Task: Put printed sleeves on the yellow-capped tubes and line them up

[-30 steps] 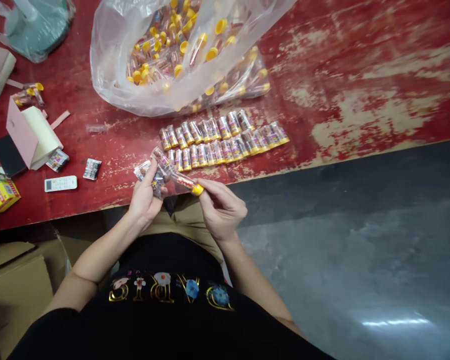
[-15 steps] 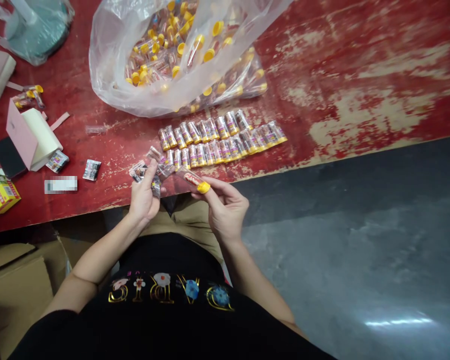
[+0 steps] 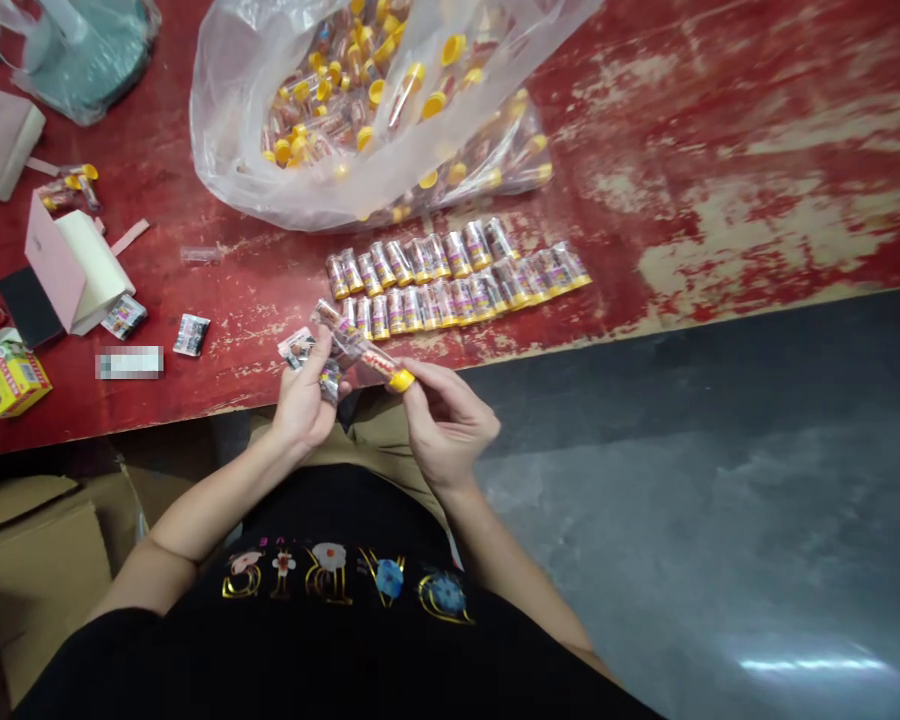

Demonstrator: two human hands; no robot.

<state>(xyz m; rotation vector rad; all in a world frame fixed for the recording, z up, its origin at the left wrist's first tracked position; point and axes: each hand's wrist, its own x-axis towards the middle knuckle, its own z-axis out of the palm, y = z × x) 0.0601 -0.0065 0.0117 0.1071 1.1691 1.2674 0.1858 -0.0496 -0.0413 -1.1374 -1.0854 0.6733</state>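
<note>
My left hand [image 3: 301,405] is closed on several small printed plastic packets [image 3: 297,347], pinched under the thumb. My right hand [image 3: 454,425] grips a small clear tube [image 3: 379,362] by its yellow cap, between thumb and fingertips. The tube's far end meets the clear plastic at my left fingers; whether it is inside a packet I cannot tell. Just beyond my hands, two rows of similar wrapped tubes [image 3: 442,300] lie side by side on the red table [image 3: 247,290], yellow ends toward me.
A large clear bag [image 3: 229,150] full of yellow-capped tubes lies behind the rows. Toward the left are an open pink notebook [image 3: 64,250], a dark phone [image 3: 28,305], a yellow box [image 3: 15,380] and a loose packet [image 3: 191,335]. Cardboard [image 3: 37,560] stands below the table edge.
The tube in my right hand has come closer to my left hand, its far end now against the plastic there. The whole view has shifted slightly.
</note>
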